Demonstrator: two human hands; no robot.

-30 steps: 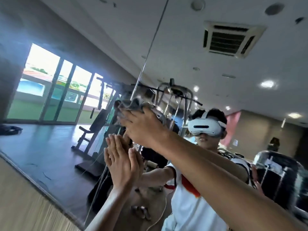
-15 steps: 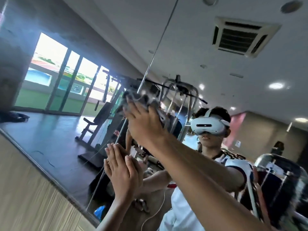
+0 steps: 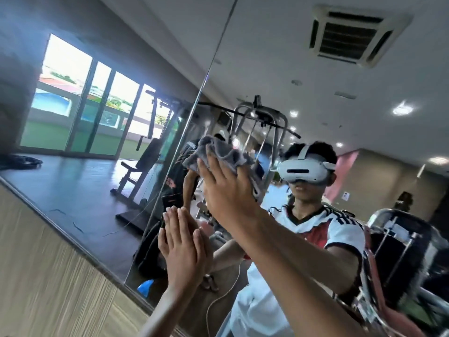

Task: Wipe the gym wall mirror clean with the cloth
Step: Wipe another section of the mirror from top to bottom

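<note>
While the right hand [image 3: 226,190] only presses the cloth [image 3: 218,152] flat against the mirror [image 3: 73,181], nothing really grips it: fingers [image 3: 211,159] look straight and slightly spread, tips tucked under the grey folds, no clear pinch visible. Cloth sits high on the glass, just right of the panel seam [image 3: 194,113], bunched up rather than laid flat. Left hand [image 3: 182,242] is lower down, bare palm on the glass, fingers [image 3: 170,220] straight and pressed together, apparently bracing. Risks as I read it: 1) cloth slides out from under the palm on a fast stroke and drops, since friction alone holds it; 2) bunched cloth means a small contact patch, so streaks and missed strips likely; 3) bare left palm probably leaves prints on glass that then needs another pass; 4) a loose fold could catch on the seam if the stroke crosses it. Most of the mirror looks unwiped or can't tell, no visible wet track. Lower strip above the wood panel [image 3: 48,276] is well away from the cloth.
</note>
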